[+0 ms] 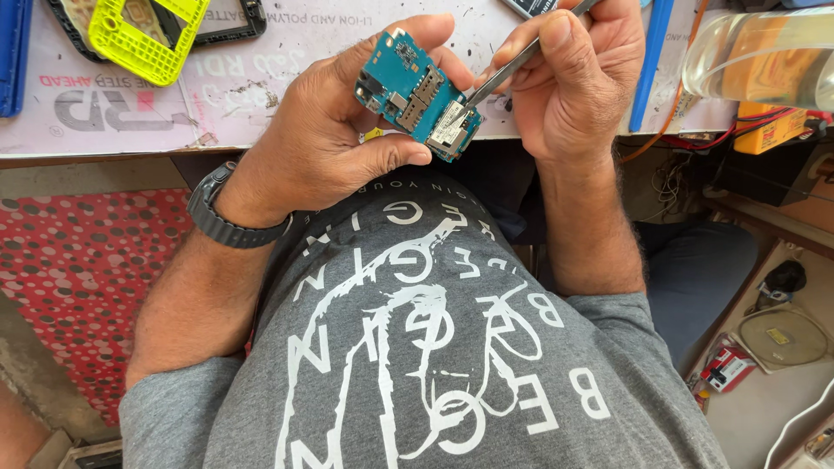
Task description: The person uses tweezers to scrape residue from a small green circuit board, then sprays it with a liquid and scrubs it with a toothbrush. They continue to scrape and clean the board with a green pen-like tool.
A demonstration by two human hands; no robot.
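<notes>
the left hand [334, 130] holds a small teal circuit board [419, 94] just over the near edge of the counter [252, 104], in front of the person's chest. the thumb lies along the board's lower edge and the fingers curl around behind its top, so the board's component side faces the camera, tilted with one corner up to the left. the board is roughly rectangular with notched corners; it carries several silver metal card slots and shields, a darker chip near the top corner, and a white label on the shield nearest the lower right end

the right hand [569, 74] is closed in a pinch around a thin grey metal tool [512, 65], gripped like a pen between thumb and fingers. the tool slants down to the left and its tip touches the board at the lower right end, just beside the labelled shield

a dark wristwatch [221, 217] sits on the left wrist. on the counter behind the hands lie a yellow-green plastic phone frame [143, 39] and a black frame [234, 26] just beside it, well apart from the board. a clear plastic container [764, 56] stands at the far right, with a blue strip [650, 61] near the right hand
</notes>
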